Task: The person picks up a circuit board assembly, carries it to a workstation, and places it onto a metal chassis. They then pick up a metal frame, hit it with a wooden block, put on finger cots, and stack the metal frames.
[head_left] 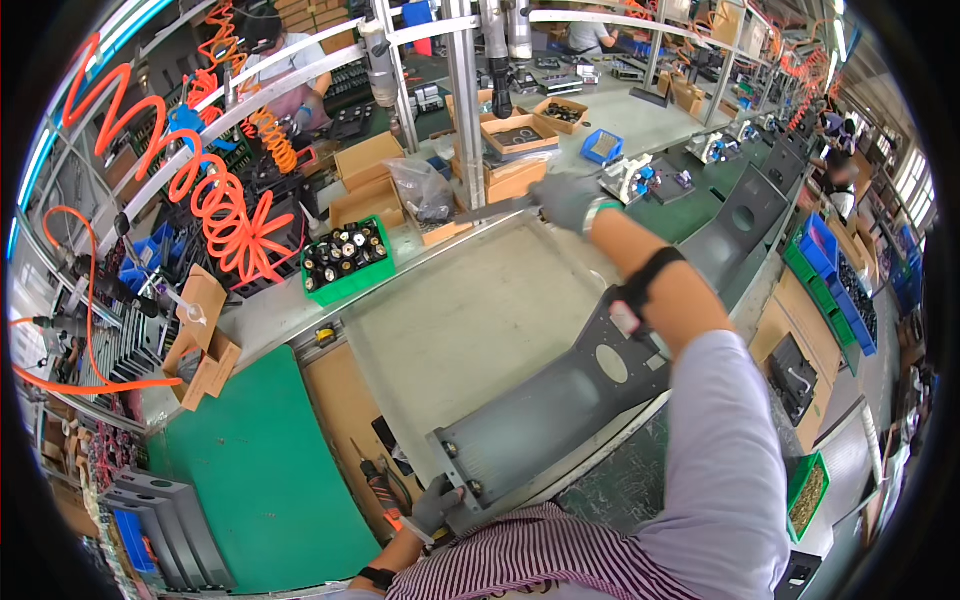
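Note:
A long grey metal panel [530,430] with an oval hole and a flared far end lies slantwise on the workbench before me. My left hand [435,503], in a grey glove, is closed on its near end, beside small dark fittings at the corner. My right hand [570,200], also gloved, is stretched out past the panel's far side. From its fingers a dark flat strip [495,209] points left, over the edge of the open cartons; motion blurs the hand and strip somewhat. A second grey panel [735,225] of like shape lies farther right.
A green bin [348,262] of black round parts stands at the bench's back edge. Cartons [368,195] sit beside a metal post [467,120]. Orange coiled hoses [235,220] hang at left. A green mat [250,470] and a power tool [380,490] lie left of the panel.

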Motion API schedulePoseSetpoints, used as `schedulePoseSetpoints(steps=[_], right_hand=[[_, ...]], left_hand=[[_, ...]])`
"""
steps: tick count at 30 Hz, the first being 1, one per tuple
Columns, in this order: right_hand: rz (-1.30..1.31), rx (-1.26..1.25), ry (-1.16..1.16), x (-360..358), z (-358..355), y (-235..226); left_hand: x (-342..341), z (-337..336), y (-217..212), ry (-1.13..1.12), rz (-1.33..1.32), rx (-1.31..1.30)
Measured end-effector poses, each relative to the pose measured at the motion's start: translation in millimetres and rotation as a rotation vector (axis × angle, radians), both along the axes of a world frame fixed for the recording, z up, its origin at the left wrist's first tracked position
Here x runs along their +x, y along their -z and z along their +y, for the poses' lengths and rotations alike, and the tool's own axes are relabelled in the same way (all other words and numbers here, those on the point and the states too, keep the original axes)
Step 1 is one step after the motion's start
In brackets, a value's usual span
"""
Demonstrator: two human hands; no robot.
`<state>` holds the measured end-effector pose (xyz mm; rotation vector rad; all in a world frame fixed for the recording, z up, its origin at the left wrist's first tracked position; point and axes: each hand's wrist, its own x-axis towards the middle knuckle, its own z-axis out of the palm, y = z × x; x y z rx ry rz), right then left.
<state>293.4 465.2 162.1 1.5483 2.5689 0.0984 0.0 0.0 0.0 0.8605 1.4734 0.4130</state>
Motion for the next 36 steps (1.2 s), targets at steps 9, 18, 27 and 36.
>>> schedulePoseSetpoints(steps=[9,18,27,36], right_hand=[[0.215,-0.043,0.341,-74,-39,108],[0.162,-0.045,0.473,-55,-33,244],[0.258,0.178,-0.11,-45,-67,273],[0.771,-0.494,-0.252,-284,-310,108]], left_hand=[[-104,-152,79,-0.689,-0.504,0.092],[-61,-256,72,-1.18,-0.323,-0.232],[-66,-259,49,-0.766,0.082,-0.12],[-145,-387,83,-0.591,0.243,0.087]])
